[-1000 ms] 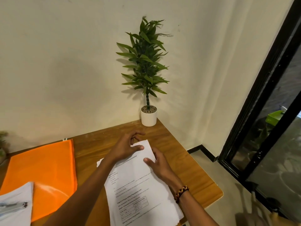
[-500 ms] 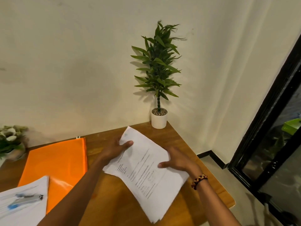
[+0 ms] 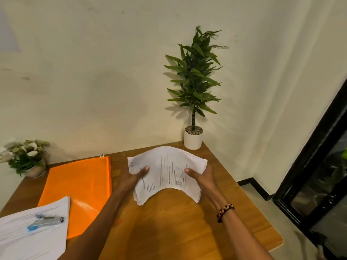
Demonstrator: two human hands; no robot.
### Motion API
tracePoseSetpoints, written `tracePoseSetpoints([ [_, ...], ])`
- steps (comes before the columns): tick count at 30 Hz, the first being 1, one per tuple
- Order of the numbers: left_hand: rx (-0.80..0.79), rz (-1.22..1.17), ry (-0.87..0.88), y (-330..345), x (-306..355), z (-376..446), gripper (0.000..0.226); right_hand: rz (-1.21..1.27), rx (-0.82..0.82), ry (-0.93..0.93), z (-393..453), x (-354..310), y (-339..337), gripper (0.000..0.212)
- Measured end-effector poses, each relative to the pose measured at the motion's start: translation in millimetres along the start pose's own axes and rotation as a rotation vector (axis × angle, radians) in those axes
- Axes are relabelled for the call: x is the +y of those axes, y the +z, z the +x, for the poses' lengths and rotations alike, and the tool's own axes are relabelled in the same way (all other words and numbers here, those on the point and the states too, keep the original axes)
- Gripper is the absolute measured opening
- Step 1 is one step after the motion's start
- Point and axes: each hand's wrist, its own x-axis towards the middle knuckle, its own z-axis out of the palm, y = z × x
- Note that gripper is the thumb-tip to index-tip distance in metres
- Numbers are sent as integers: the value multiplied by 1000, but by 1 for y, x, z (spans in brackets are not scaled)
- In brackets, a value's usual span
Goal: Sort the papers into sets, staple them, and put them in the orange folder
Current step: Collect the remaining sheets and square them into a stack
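Paper stack (image 3: 167, 172) now lifted off table (image 3: 178, 222), turned sideways, bowed upward; flat a second ago. Left hand (image 3: 134, 180) and right hand (image 3: 201, 178) clamp opposite ends. Likely squaring edges before stapling. Orange folder (image 3: 78, 184) and stapler (image 3: 46, 221) untouched at left.

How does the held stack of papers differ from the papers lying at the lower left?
The held stack is lifted off the table and bowed into an arch, in the grip of the left hand and right hand; the lower-left papers lie flat, untouched. The lower-left papers carry a stapler and overlap the orange folder; the held stack does neither. Both are white printed sheets.
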Motion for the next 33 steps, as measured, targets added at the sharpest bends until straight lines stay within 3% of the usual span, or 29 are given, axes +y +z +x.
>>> tracePoseSetpoints([
  [3, -109, 102, -15, -1, -17, -6, 74, 0, 47, 13, 3, 18, 5, 45],
  [13, 24, 77, 77, -1, -1, 2, 75, -29, 124, -76, 3, 26, 4, 26],
  [17, -55, 92, 114, 8, 0, 1, 44, -53, 61, -35, 10, 29, 5, 31],
  [22, 16, 98, 104, 12, 0, -1, 41, -116, 122, 0, 11, 36, 12, 30],
  [27, -57, 178, 102, 10, -3, -3, 41, -153, 163, 17, 9, 41, 15, 22],
  [33, -188, 256, 102, -6, -10, -4, 44, -255, 185, 94, 11, 54, 19, 45],
])
